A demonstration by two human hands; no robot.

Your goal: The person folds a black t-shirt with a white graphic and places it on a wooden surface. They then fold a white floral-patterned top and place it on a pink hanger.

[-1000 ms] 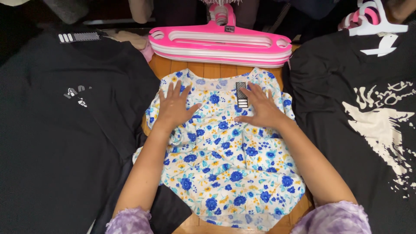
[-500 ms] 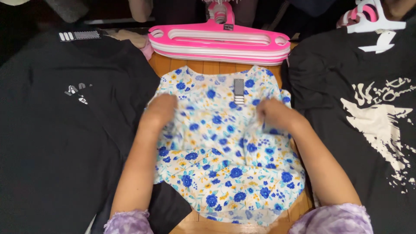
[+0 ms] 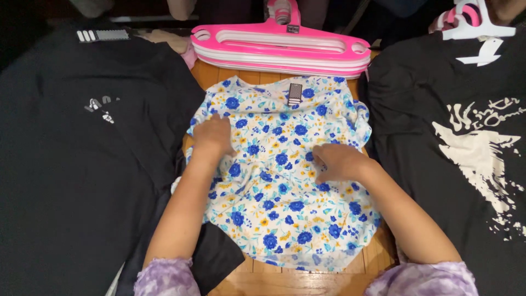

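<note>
Head view only: floral top (image 3: 285,186), white with blue and yellow flowers, lies flat and face-down on wooden table (image 3: 307,282), neck end away from the person, striped label (image 3: 295,94) showing at the collar. Left hand (image 3: 212,134) rests palm-down on the top's left shoulder area, fingers together and slightly curled, pressing cloth, nothing pinched that I can tell. Right hand (image 3: 339,163) sits palm-down near the middle, fingers bent inward against the fabric; cannot tell if a fold is caught under them. Both hands flat, likely to keep the cloth smooth and pinned to the table. Stack of pink hangers (image 3: 282,46) lies just beyond the collar. Black t-shirt (image 3: 82,164) is spread at left, black printed t-shirt (image 3: 466,164) at right under white hanger (image 3: 474,22), both flanking the floral top.
</note>
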